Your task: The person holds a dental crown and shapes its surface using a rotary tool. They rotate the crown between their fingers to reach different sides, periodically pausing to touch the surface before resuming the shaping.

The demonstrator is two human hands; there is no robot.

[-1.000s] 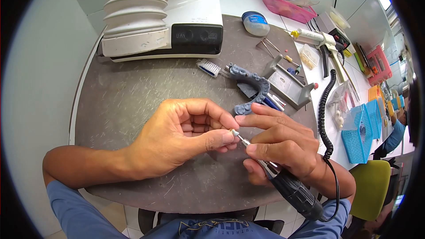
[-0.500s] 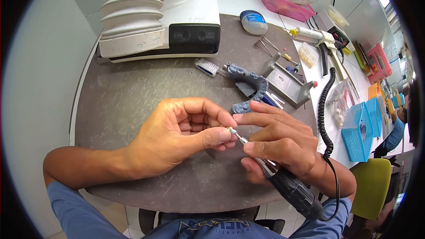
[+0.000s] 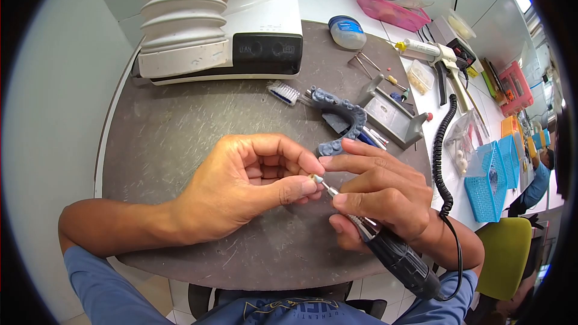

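Between thumb and index finger, my left hand (image 3: 235,189) pinches a small tooth-coloured dental crown (image 3: 312,176), mostly covered by the fingertips. My right hand (image 3: 388,189) grips a black and silver rotary handpiece (image 3: 403,262) like a pen. Its pale grinding tip (image 3: 318,179) is right at the crown. The right index fingertip reaches to the left fingers. Just beyond the hands lies a grey, horseshoe-shaped dental model (image 3: 352,114), with a white-bristled brush (image 3: 283,92) to its left.
A white suction unit (image 3: 265,12) with a ribbed hose stands at the back left. A grey metal stand (image 3: 391,114), a blue-lidded jar (image 3: 347,33) and a dispensing gun (image 3: 430,51) are further right. The coiled cord (image 3: 442,162) runs down near my right arm. Blue baskets (image 3: 484,198) stand at the right.
The view has shifted very slightly, so the bench things sit a touch further right and lower. Both hands keep the same hold, with the tip still at the crown.
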